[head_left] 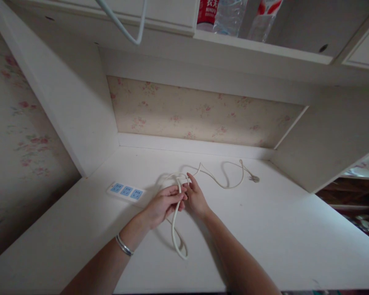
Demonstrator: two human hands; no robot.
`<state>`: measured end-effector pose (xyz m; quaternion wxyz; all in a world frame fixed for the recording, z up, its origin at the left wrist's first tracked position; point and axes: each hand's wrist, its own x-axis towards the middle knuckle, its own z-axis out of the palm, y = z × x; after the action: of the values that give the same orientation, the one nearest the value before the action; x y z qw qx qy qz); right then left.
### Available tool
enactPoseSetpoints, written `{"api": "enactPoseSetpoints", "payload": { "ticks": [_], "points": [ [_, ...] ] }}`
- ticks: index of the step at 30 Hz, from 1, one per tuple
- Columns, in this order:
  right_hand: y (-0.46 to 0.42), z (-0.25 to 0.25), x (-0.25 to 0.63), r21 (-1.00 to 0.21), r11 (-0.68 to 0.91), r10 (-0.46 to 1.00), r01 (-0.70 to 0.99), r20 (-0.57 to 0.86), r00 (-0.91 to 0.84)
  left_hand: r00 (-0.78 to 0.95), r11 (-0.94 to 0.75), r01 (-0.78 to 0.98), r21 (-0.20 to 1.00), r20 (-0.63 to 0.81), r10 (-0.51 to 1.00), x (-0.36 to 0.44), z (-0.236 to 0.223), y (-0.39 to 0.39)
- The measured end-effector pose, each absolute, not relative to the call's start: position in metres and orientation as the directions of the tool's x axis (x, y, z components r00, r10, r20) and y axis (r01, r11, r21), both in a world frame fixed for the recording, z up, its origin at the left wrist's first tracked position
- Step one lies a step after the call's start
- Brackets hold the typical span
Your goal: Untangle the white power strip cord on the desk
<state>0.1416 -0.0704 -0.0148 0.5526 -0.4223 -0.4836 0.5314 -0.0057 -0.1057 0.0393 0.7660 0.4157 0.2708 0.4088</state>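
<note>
Bare forearms (238,256) come nearest the camera, reaching in over the near edge, a shiny silver-coloured bangle (124,245) on the left wrist.

Thing in hand: a long, thin, off-white flexible cable (173,229), at mid-surface. My left hand (162,203) is closed on it, thumb and fingers narrow, with a loop hanging toward me. My right hand (197,200) meets the left, fingers curled in at the cable and index finger extended. Whether it pinches a strand I cannot tell; the fingertips overlap.

Outward, right: the cable's slack wanders in loose bends to a pale plug (254,179) lying near the back of the white, smooth surface (270,233). Left: a flat white power strip with three blue socket panels (127,191), nothing plugged in. Its junction with the cable is hidden by my left hand.

Beyond: a panel of cream floral wallpaper (203,114); overhead, a white shelf (264,48) with a red-labelled bottle (207,14) and clear plastic bottles (230,17).

Risks (judgement): the hanging loop could slip and spring open if the left grip slackens, the cable looking rather stiff. Strands crossing at my fingertips could knot if one is drawn through another. A hard pull could drag the plug across, or tug the strip askew if the cable joins it.
</note>
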Motion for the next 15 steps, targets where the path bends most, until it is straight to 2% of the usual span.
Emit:
{"api": "enactPoseSetpoints", "payload": {
  "ticks": [10, 15],
  "points": [
    [-0.06, -0.016, 0.158, -0.951, 0.236, 0.939, 0.199, 0.276, 0.207, 0.74, 0.325, -0.178, 0.929, -0.091, 0.666, -0.015, 0.035, -0.107],
    [-0.048, -0.022, 0.178, -0.939, 0.186, 0.916, 0.288, 0.272, 0.294, 0.744, 0.24, -0.099, 0.966, -0.089, 0.663, -0.018, 0.027, -0.099]
  ]
}}
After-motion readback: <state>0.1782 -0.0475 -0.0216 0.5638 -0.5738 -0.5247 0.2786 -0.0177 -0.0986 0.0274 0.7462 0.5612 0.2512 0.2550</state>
